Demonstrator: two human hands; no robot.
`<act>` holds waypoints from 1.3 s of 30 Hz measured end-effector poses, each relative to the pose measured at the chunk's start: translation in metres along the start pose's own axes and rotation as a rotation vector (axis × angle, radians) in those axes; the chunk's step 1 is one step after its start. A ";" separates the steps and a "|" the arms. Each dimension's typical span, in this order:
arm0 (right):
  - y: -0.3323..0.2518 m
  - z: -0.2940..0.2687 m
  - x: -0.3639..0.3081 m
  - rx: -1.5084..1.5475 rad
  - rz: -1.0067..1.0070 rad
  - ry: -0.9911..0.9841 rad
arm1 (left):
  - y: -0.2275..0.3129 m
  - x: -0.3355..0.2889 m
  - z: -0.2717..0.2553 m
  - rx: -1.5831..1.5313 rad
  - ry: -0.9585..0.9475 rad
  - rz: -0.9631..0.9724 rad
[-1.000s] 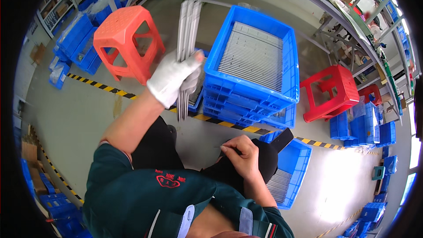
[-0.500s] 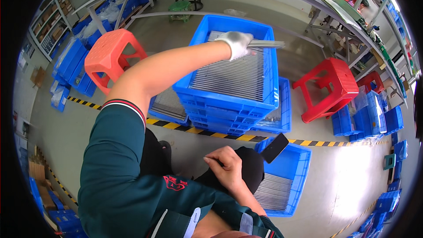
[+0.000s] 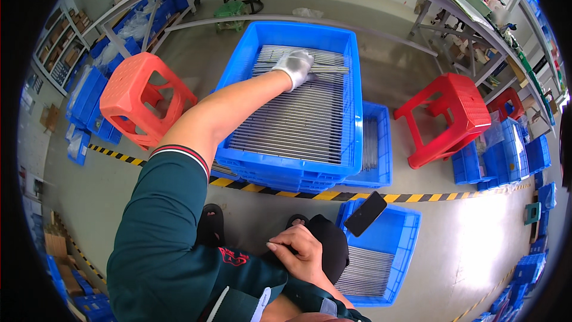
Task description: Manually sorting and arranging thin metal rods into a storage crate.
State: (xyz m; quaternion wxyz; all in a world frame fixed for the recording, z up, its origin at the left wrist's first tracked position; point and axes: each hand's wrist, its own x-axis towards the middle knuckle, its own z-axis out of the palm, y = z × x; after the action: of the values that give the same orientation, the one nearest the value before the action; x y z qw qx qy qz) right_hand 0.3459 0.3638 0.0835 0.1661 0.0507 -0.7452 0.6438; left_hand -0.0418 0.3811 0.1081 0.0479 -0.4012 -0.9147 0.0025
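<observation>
Lowered since earlier, the gloved left hand [image 3: 295,67] is clasping grey rods [image 3: 332,70] inside the blue crate [image 3: 353,107]; I'm favouring parallel placement. Right hand [image 3: 302,251] is resting curled, contents unclear.

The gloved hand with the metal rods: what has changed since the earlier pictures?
The gloved left hand moved rightward and down into the top blue crate. Its bundle of metal rods swung from pointing away to side-to-side, over the row of rods; whether the grip has loosened is unclear. The bare right hand stays curled, away from the crate; the coral plastic stool stays put.
</observation>
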 end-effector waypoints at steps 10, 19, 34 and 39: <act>0.003 -0.002 0.001 0.051 0.024 -0.004 | 0.009 -0.018 0.001 -0.021 -0.050 0.041; 0.002 -0.003 0.000 0.037 -0.010 0.013 | 0.006 -0.019 0.008 0.065 -0.131 -0.099; 0.001 -0.003 0.000 0.071 0.042 -0.057 | 0.029 -0.027 0.004 0.006 -0.153 -0.225; 0.003 0.000 0.002 0.045 0.036 -0.058 | 0.023 -0.021 0.010 -0.063 -0.094 -0.183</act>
State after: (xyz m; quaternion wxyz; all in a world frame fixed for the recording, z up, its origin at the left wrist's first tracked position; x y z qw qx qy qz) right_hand 0.3435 0.3645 0.0814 0.1318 0.0598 -0.7359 0.6615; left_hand -0.0117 0.3818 0.0958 -0.0076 -0.3166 -0.9485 -0.0117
